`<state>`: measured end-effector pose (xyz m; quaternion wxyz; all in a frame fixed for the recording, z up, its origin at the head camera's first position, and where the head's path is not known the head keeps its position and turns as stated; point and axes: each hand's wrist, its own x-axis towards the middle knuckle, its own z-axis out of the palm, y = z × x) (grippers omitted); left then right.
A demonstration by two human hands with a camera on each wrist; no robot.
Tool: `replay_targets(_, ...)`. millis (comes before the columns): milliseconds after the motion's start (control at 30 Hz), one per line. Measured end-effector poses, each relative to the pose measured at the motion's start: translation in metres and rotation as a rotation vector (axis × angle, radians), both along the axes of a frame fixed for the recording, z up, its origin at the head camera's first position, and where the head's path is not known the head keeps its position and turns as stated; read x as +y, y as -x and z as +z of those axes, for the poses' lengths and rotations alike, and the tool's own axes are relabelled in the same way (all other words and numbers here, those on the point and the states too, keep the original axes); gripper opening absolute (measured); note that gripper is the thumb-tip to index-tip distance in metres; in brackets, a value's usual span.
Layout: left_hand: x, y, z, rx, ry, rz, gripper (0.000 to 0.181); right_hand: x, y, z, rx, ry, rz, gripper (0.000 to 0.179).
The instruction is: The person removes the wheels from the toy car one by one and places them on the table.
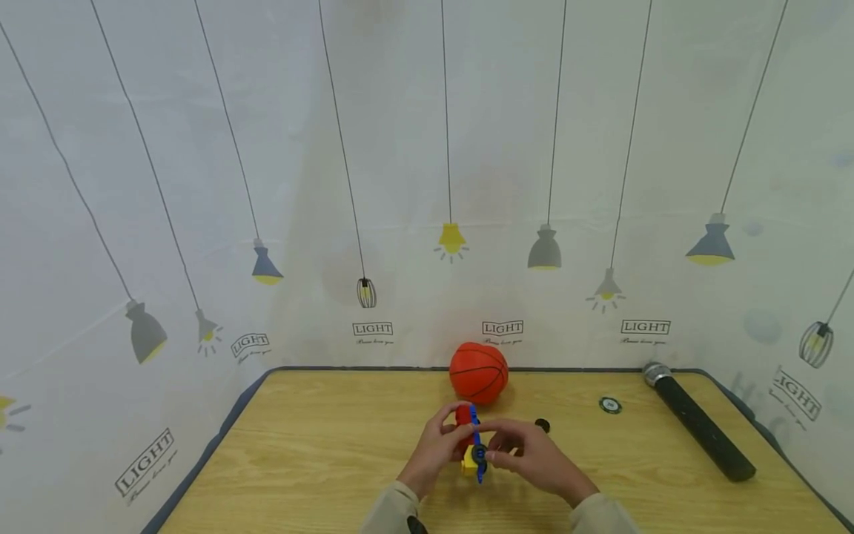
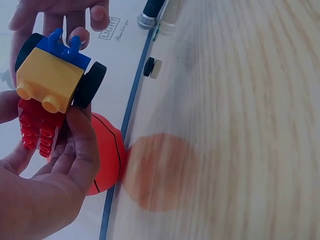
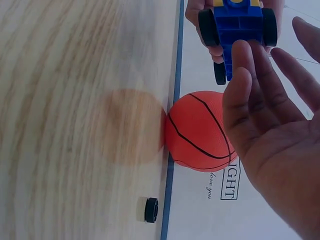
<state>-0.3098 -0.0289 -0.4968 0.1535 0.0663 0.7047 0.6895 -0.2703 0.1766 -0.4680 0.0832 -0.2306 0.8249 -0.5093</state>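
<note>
One loose wheel [image 1: 543, 425] sits on the counter [image 1: 320, 430], just beyond the R hand [image 1: 534, 456] & farther from the L hand [image 1: 430, 446], so R is the nearer. Toy car [image 2: 52, 82] is held up off the counter btwn both hands, tipped on its side: long axis runs approx away from the person, yellow block [image 2: 47, 74] at the near end, red bricks [image 2: 37, 125] farther out, blue base [image 3: 237, 30] turned twd the R palm. Car lies L of the R hand, right at its fingertips.

L hand: fingers & thumb curled round the red-brick part, firm-looking grip. R hand: half spread, fingers nearly straight; tips appear to touch the base's underside, no pinch seen in R wrist view. 3 fitted wheels [image 3: 270, 27] show there; 4th spot's behind the fingers, can't tell if filled. Basketball [image 1: 478, 373] sits past the car, nr the counter's far edge.
</note>
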Motion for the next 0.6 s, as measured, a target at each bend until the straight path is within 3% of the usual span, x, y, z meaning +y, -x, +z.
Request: replay_targets(600, 0.0006, -0.004, 0.007, -0.004, -0.009, -0.002, 0.044, 0.0004, -0.002, -0.0046, -0.021, 0.052, 0.062, 0.036)
